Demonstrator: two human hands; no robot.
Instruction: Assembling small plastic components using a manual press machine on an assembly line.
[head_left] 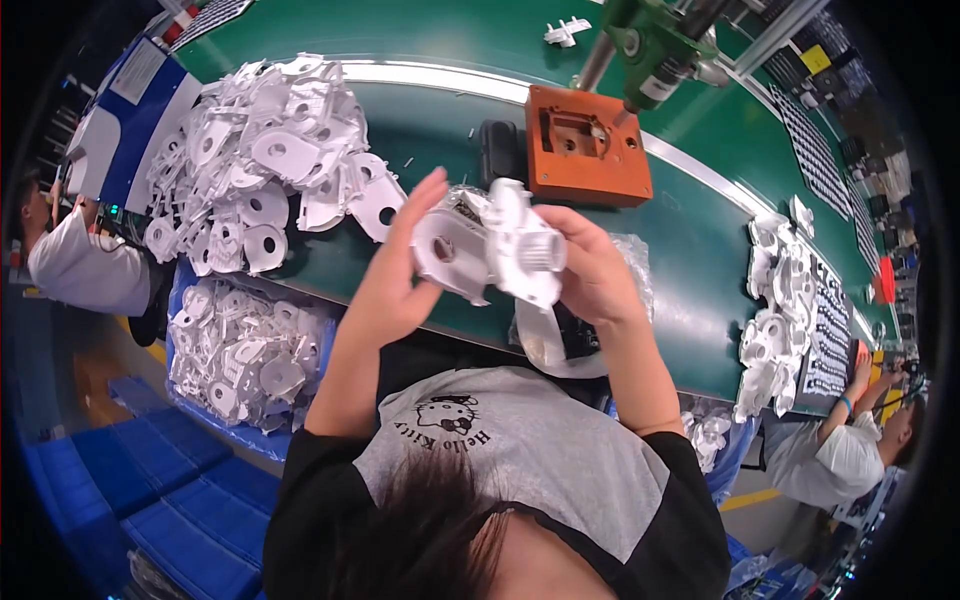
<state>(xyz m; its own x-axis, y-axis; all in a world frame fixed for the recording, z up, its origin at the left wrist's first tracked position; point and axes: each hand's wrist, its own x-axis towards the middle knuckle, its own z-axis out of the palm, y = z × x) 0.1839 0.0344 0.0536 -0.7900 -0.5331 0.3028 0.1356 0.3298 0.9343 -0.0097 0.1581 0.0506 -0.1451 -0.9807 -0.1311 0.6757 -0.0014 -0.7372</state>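
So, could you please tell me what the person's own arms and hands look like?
The left hand and right hand are ungloved, and no ring, watch or bracelet shows. The forearms are uncovered, and the short black sleeves join a grey shirt front.

Both forearms bare, raised in front of the torso, angled inward. Left hand [392,285] stood palm inward, fingers [421,205] long and nearly straight, pointing up, thumb [424,298] set apart below them. Right hand [600,275] faced it, fingers bent leftward in a grip, tips partly hidden. Hands near each other, not touching.
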